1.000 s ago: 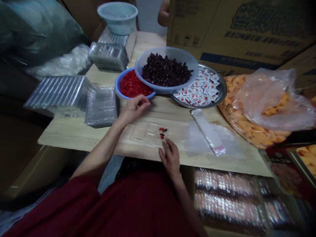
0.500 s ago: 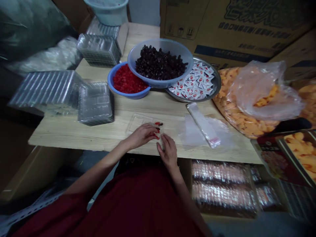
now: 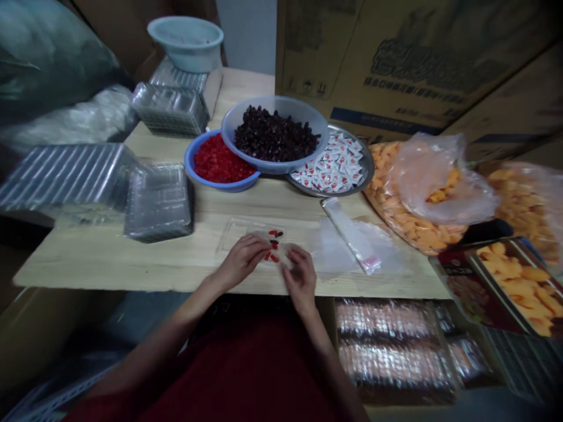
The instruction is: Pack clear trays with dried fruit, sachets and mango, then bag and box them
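Note:
A shallow clear plastic tray (image 3: 227, 233) lies near the table's front edge. Several red and dark brown pieces (image 3: 273, 233) are grouped at its right end, between my hands. My left hand (image 3: 241, 259) reaches over the tray, fingers pressed together beside the pieces; what they pinch is too small to name. Right of the pieces, my right hand (image 3: 301, 276) has its fingers curled in by a pale, see-through edge, and its grip is not clear. Beyond are a blue bowl of red pieces (image 3: 222, 159) and a larger bowl of dark pieces (image 3: 277, 136).
A metal dish holds small white packets (image 3: 336, 167). Clear bags (image 3: 349, 234) lie at the right, before bags of orange pieces (image 3: 422, 193). Stacked clear trays (image 3: 159, 202) stand left. Cartons (image 3: 352, 70) rise behind; an open box of wrapped packs (image 3: 391, 346) sits below the table edge.
The view has tilted and shifted, so everything sits lower in the picture. My hands have drawn slightly apart, showing more of the red and dark pieces between them.

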### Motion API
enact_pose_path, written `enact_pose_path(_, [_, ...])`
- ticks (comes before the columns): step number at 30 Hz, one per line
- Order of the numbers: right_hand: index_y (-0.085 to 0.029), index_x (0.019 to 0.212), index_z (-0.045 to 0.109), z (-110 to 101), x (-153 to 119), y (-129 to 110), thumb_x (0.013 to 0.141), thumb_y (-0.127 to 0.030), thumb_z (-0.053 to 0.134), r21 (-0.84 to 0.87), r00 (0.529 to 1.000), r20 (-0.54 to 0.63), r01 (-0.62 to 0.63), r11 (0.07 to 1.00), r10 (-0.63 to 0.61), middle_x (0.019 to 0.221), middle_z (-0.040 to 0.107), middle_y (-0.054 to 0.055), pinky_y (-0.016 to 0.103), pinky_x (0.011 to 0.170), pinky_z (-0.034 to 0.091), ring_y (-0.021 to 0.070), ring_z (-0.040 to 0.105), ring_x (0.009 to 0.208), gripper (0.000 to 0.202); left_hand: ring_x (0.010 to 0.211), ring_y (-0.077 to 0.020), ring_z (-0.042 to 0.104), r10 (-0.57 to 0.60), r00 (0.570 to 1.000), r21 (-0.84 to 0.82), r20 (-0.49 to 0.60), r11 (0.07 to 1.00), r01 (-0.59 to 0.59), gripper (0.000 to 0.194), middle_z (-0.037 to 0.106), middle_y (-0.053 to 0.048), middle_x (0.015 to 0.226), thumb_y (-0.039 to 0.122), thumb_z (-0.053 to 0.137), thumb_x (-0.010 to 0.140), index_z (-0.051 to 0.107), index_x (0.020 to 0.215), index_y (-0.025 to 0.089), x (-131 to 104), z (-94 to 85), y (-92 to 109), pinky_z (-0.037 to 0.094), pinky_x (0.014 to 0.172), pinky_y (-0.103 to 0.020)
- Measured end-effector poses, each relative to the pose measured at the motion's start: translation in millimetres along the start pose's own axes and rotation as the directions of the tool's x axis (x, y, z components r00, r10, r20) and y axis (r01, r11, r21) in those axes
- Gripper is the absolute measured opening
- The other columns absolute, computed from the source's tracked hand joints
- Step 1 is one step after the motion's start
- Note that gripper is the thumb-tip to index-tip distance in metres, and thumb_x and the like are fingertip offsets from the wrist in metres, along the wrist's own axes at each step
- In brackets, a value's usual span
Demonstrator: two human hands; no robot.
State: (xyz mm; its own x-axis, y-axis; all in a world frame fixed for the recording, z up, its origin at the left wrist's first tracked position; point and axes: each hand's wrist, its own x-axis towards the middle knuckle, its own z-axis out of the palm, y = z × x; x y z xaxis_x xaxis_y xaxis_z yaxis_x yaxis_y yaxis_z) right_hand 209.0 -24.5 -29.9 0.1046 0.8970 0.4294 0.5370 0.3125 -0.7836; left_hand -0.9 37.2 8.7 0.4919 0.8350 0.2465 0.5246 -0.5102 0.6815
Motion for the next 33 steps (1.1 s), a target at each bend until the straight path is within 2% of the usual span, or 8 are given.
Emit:
enact_pose_path(5, [-0.021, 0.122, 0.067, -45, 132, 19, 0.098, -0.031, 0.057, -0.132, 0.966, -0.245, 0.055, 0.99, -0.086, 0.124, 0.065, 0.013, 0.045, 0.103, 0.053, 0.0248, 0.061, 0.119, 0.027, 0.1, -0.0209, 0.07, -0.203, 0.959, -0.14, -0.198, 0.974, 0.177, 0.021, 0.075, -0.006, 0.107, 0.035, 0.056, 0.1, 0.072, 0.11, 0.025, -10, -9.1, 6, 0.055, 0.091, -0.036])
enact_pose_path(8, [-0.013, 0.115, 0.07, -48, 223, 47, 0.096, -0.029, 0.059, -0.269, 0.997, -0.076, -0.04, 0.962, 0.02, 0.12, 0.067, 0.015, 0.041, 0.107, 0.049, 0.0246, 0.062, 0.116, 0.027, 0.099, -0.0214, 0.071, -0.254, 0.945, -0.179, -0.206, 0.959, 0.218, 0.019, 0.076, -0.005, 0.106, 0.035, 0.058, 0.098, 0.073, 0.107, 0.026, -17, -9.2, 9, 0.057, 0.09, -0.035])
enact_pose_path(12, [-0.007, 0.128, 0.064, -8, 297, 77, 0.087, -0.025, 0.068, -0.404, 0.938, 0.162, -0.221, 0.888, 0.307, 0.124, 0.067, 0.018, 0.038, 0.102, 0.05, 0.0247, 0.065, 0.11, 0.044, 0.099, -0.0225, 0.072, -0.298, 0.933, -0.205, -0.203, 0.944, 0.257, 0.019, 0.077, -0.005, 0.105, 0.035, 0.059, 0.097, 0.074, 0.105, 0.027, -29, -3.5, 7, 0.058, 0.089, -0.036])
enact_pose_path(15, [-0.01, 0.121, 0.068, 23, 315, 84, 0.075, -0.019, 0.078, -0.427, 0.926, 0.201, -0.211, 0.879, 0.32, 0.128, 0.065, 0.018, 0.039, 0.103, 0.049, 0.0265, 0.064, 0.112, 0.049, 0.095, -0.0225, 0.073, -0.36, 0.913, -0.219, -0.192, 0.922, 0.318, 0.019, 0.077, -0.003, 0.103, 0.037, 0.059, 0.097, 0.075, 0.103, 0.028, -37, 0.4, 2, 0.06, 0.086, -0.036])
enact_pose_path(18, [-0.013, 0.107, 0.072, 31, 317, 89, 0.071, -0.013, 0.076, -0.444, 0.914, 0.222, -0.215, 0.87, 0.339, 0.117, 0.07, 0.013, 0.036, 0.1, 0.05, 0.0249, 0.066, 0.106, 0.036, 0.093, -0.0219, 0.073, -0.409, 0.896, -0.239, -0.173, 0.9, 0.365, 0.021, 0.078, -0.004, 0.104, 0.039, 0.059, 0.096, 0.075, 0.104, 0.028, -40, 1.5, -3, 0.06, 0.081, -0.034])
enact_pose_path(23, [-0.015, 0.08, 0.071, 1, 312, 98, 0.075, -0.015, 0.068, -0.425, 0.911, 0.196, -0.254, 0.869, 0.363, 0.081, 0.071, 0.005, 0.029, 0.081, 0.053, 0.02, 0.066, 0.081, 0.006, 0.097, -0.0228, 0.073, -0.37, 0.91, -0.222, -0.187, 0.918, 0.327, 0.021, 0.077, -0.004, 0.106, 0.039, 0.06, 0.096, 0.075, 0.104, 0.028, -31, -4.1, -2, 0.059, 0.089, -0.036])
enact_pose_path(28, [-0.015, 0.088, 0.07, -32, 301, 104, 0.085, -0.025, 0.06, -0.384, 0.929, 0.089, -0.301, 0.873, 0.359, 0.071, 0.069, 0.005, 0.029, 0.065, 0.052, 0.0205, 0.065, 0.069, 0.015, 0.095, -0.0227, 0.073, -0.348, 0.914, -0.209, -0.209, 0.929, 0.306, 0.022, 0.078, -0.004, 0.103, 0.04, 0.06, 0.095, 0.075, 0.103, 0.026, -24, -8.1, -1, 0.059, 0.087, -0.036])
enact_pose_path(33, [-0.013, 0.089, 0.072, -41, 294, 102, 0.083, -0.026, 0.06, -0.387, 0.933, 0.091, -0.289, 0.876, 0.348, 0.071, 0.069, 0.005, 0.027, 0.068, 0.051, 0.0192, 0.063, 0.07, 0.019, 0.097, -0.0223, 0.072, -0.366, 0.908, -0.228, -0.206, 0.92, 0.319, 0.024, 0.078, -0.005, 0.105, 0.041, 0.059, 0.096, 0.075, 0.105, 0.025, -25, -4.6, -2, 0.058, 0.087, -0.035])
